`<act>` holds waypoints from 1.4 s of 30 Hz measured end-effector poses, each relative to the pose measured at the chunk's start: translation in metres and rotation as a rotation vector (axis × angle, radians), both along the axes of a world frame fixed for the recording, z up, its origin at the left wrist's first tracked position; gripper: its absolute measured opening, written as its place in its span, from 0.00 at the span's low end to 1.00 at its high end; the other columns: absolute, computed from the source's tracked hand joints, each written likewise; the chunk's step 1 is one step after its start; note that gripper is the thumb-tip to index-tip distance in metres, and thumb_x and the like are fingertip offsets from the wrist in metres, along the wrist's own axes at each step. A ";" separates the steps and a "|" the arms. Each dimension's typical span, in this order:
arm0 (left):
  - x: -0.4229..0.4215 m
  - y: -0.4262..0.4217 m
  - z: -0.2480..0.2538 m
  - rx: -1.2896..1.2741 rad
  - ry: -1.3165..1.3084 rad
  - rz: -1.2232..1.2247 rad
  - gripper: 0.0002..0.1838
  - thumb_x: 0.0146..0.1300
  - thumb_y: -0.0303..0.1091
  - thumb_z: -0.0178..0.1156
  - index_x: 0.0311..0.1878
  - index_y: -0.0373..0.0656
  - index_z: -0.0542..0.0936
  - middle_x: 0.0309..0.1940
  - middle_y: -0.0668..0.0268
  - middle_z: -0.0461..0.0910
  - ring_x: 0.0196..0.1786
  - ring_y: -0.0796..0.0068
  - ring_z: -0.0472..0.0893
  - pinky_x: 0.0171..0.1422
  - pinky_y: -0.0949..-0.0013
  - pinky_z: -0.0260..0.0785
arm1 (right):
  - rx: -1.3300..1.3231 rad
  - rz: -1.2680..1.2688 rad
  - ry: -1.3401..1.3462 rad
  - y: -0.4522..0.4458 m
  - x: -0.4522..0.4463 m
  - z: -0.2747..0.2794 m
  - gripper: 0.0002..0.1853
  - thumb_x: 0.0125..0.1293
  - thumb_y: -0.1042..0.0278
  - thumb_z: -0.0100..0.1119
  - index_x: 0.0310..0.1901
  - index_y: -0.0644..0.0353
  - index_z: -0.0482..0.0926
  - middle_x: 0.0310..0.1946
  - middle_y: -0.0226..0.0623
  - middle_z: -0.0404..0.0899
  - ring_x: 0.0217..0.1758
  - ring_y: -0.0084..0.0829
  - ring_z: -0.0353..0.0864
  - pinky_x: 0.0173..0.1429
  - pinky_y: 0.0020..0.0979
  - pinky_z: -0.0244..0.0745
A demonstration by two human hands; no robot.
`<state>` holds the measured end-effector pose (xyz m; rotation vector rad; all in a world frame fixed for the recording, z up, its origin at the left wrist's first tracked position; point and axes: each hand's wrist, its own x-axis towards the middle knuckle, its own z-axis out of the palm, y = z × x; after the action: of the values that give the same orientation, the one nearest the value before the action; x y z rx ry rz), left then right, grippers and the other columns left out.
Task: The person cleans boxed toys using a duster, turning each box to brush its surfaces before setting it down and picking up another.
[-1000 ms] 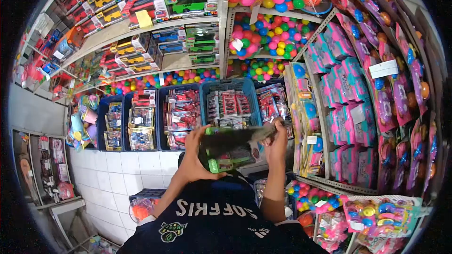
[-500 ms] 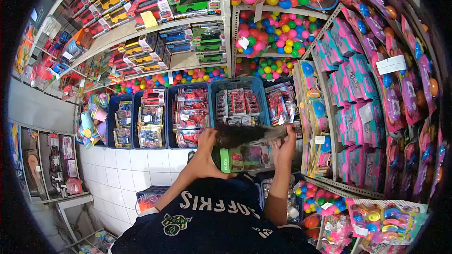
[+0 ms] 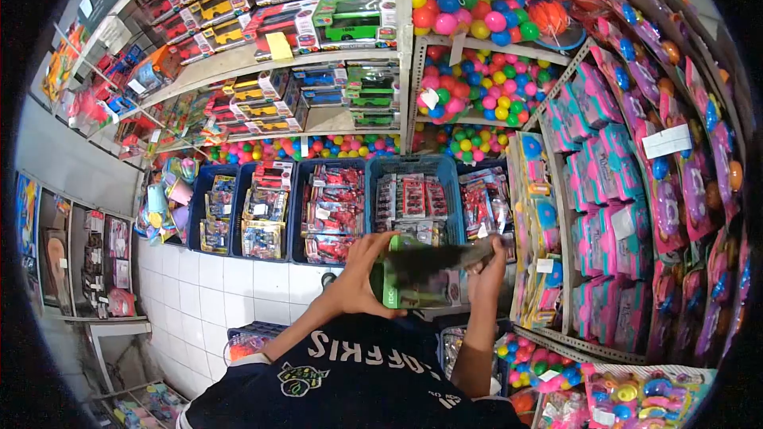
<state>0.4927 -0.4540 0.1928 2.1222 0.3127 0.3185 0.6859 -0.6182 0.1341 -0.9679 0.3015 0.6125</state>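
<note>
My left hand (image 3: 358,282) is closed around the left end of a boxed toy (image 3: 392,292) with a green end and a clear window. The box is held in front of my chest, above the floor. In my right hand (image 3: 486,272) is the thin end of a dark, bushy duster (image 3: 429,260), smeared by motion. Its bushy part lies across the top of the box and hides much of it. Pink shapes show faintly through the window.
Blue baskets of packaged toys, including a teal-blue basket (image 3: 455,200), line the floor ahead. Boxed toy buses (image 3: 354,20) fill the shelves above. Colourful balls (image 3: 485,83) sit on racks behind. Pink and teal packs (image 3: 600,167) stand at the right. White floor tiles (image 3: 191,294) show at the left.
The shelves and baskets have shifted down and right in view as the head turned. The box and both hands sit slightly lower. The duster remains over the box.
</note>
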 end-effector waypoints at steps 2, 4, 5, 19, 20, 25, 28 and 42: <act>-0.005 0.001 -0.011 0.051 -0.072 0.055 0.66 0.26 0.56 0.79 0.72 0.45 0.59 0.55 0.54 0.65 0.59 0.53 0.65 0.65 0.52 0.53 | 0.075 0.107 -0.001 -0.008 0.002 -0.003 0.12 0.70 0.48 0.52 0.36 0.46 0.71 0.13 0.21 0.58 0.14 0.18 0.57 0.22 0.25 0.53; -0.005 0.011 -0.008 -0.023 -0.031 0.010 0.66 0.27 0.57 0.79 0.72 0.44 0.58 0.54 0.55 0.65 0.58 0.53 0.65 0.64 0.53 0.54 | 0.014 0.203 -0.052 -0.007 0.003 -0.009 0.12 0.71 0.48 0.51 0.36 0.46 0.71 0.13 0.20 0.57 0.13 0.17 0.55 0.20 0.25 0.50; -0.008 0.014 -0.009 -0.036 -0.019 0.002 0.66 0.27 0.57 0.79 0.73 0.44 0.58 0.54 0.55 0.65 0.58 0.53 0.66 0.64 0.53 0.54 | 0.003 0.215 -0.057 0.001 -0.001 0.011 0.12 0.71 0.49 0.50 0.36 0.46 0.71 0.13 0.20 0.58 0.13 0.17 0.55 0.19 0.25 0.49; -0.047 0.029 -0.023 0.002 -0.107 0.239 0.65 0.26 0.52 0.80 0.73 0.46 0.58 0.54 0.55 0.64 0.59 0.53 0.65 0.65 0.53 0.53 | -0.012 0.249 -0.085 0.054 0.008 -0.018 0.13 0.69 0.50 0.52 0.33 0.49 0.71 0.20 0.23 0.69 0.16 0.18 0.63 0.19 0.24 0.54; -0.049 0.033 -0.022 0.003 -0.116 0.252 0.65 0.26 0.52 0.80 0.73 0.46 0.58 0.54 0.55 0.64 0.59 0.53 0.65 0.65 0.53 0.53 | 0.034 0.358 -0.075 0.058 0.006 -0.009 0.13 0.70 0.51 0.52 0.32 0.49 0.71 0.21 0.23 0.70 0.16 0.18 0.63 0.19 0.24 0.54; -0.072 0.057 -0.008 -0.036 -0.089 0.225 0.65 0.26 0.53 0.81 0.73 0.46 0.60 0.53 0.56 0.65 0.58 0.55 0.65 0.64 0.54 0.53 | -0.148 0.207 -0.137 0.091 -0.025 0.014 0.14 0.69 0.51 0.51 0.33 0.50 0.72 0.17 0.23 0.68 0.15 0.21 0.61 0.22 0.26 0.56; -0.084 0.072 -0.008 -0.011 -0.132 0.263 0.64 0.27 0.52 0.80 0.72 0.46 0.61 0.55 0.55 0.66 0.59 0.54 0.66 0.66 0.54 0.53 | 0.015 0.249 -0.081 0.098 -0.026 -0.010 0.11 0.67 0.52 0.56 0.35 0.49 0.73 0.19 0.22 0.67 0.15 0.19 0.61 0.20 0.25 0.55; -0.188 0.144 -0.024 0.044 -0.153 0.445 0.62 0.27 0.51 0.79 0.71 0.46 0.61 0.55 0.52 0.66 0.58 0.50 0.66 0.64 0.55 0.55 | -0.196 0.310 -0.307 0.225 -0.121 -0.021 0.13 0.67 0.52 0.53 0.30 0.49 0.71 0.15 0.21 0.66 0.15 0.17 0.65 0.20 0.22 0.59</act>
<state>0.3047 -0.3097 0.1693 2.0411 0.6936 0.7473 0.5650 -0.3932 0.1135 -1.2938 -0.0663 0.7123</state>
